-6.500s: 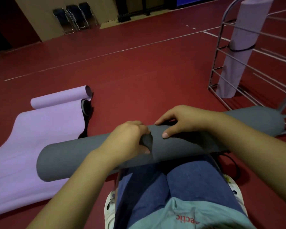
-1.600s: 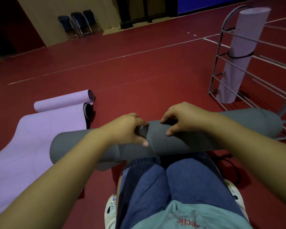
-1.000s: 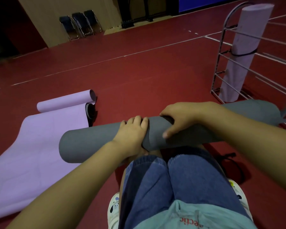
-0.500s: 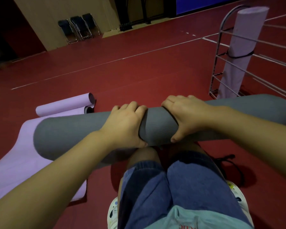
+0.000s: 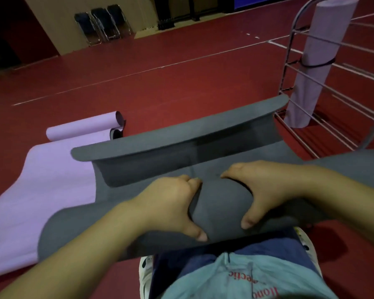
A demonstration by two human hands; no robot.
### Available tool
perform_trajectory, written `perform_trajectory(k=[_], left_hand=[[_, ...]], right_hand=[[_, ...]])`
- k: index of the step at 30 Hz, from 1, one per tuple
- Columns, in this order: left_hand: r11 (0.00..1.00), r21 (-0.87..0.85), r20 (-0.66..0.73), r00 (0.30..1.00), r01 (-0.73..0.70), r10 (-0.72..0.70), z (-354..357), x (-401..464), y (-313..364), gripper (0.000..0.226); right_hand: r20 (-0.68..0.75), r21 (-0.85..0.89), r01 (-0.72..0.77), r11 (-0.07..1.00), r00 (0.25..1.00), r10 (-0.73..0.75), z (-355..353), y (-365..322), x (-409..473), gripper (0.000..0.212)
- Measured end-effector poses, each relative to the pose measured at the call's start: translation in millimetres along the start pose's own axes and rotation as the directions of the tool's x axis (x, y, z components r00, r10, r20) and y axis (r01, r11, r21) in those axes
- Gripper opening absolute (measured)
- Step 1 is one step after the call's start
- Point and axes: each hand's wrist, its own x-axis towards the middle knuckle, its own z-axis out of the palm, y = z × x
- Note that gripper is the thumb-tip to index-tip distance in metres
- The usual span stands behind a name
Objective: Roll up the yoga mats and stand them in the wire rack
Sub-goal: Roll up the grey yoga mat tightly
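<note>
You're in what looks like a sports hall: red floor [image 5: 160,78] with white court lines [image 5: 138,72], folded chairs [image 5: 102,24] against the wall, mats [image 5: 52,169], a wire rack [image 5: 324,87].

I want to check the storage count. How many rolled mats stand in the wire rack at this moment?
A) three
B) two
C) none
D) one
D: only one rolled purple mat stands upright inside the wire rack; the gray mat is in both hands.
</note>
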Motion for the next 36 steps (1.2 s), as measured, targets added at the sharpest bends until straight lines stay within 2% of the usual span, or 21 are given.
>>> perform_trajectory(k=[3,7,10,14,16,19,24,26,32,36], left_hand=[[0.984,-0.176,0.032,0.999,-0.003,0.009,4.5,9.2,-18.5,0.097],[0.955,-0.296,0.07,0.997,-0.022,0.045,0.7,22.4,-28.4,0.093],[0.941,-0.34,0.099,0.994,-0.001,0.036,1.8,27.9,-36.2,0.091],[0.932,-0.362,0.142,0.989,0.021,0.033,-0.6,33.8,-40.9,0.09],[0.933,-0.359,0.164,0.986,0.036,0.025,-3.6,36.4,-42.2,0.091],[0.922,-0.383,0.143,0.99,0.053,0.002,-5.6,34.3,-44.5,0.093],[0.973,-0.23,-0.132,0.991,-0.013,-0.018,-12.5,15.2,-40.3,0.088],[0.982,-0.186,-0.189,0.982,-0.036,0.0,-15.2,4.4,-33.2,0.082],[0.998,-0.051,-0.17,0.985,0.028,-0.036,-6.7,2.0,-19.2,0.071],[0.997,-0.05,-0.131,0.989,0.061,-0.067,-8.6,10.5,-24.2,0.063]], right_hand=[[0.064,0.083,-0.002,0.997,0.998,-0.003,-9.5,10.0,18.3,0.087],[0.122,0.117,-0.043,0.992,0.992,0.028,-18.9,16.0,24.5,0.095],[-0.027,0.013,-0.043,0.999,0.999,0.044,-21.4,8.9,13.8,0.104],[-0.272,0.017,0.021,1.0,0.962,-0.015,-9.5,-11.7,4.8,0.078],[-0.313,-0.021,0.014,1.0,0.95,-0.02,-0.6,-14.1,10.2,0.07],[-0.323,0.043,-0.012,0.999,0.946,0.025,0.6,-5.8,18.3,0.067],[-0.25,0.18,-0.035,0.983,0.965,0.08,-14.0,5.6,31.4,0.057],[-0.216,0.204,-0.038,0.978,0.973,0.083,-20.0,8.2,36.8,0.054],[-0.152,0.284,-0.057,0.957,0.983,0.103,-27.0,13.2,43.4,0.049],[-0.233,0.255,-0.081,0.964,0.962,0.142,-22.0,5.8,42.0,0.043]])
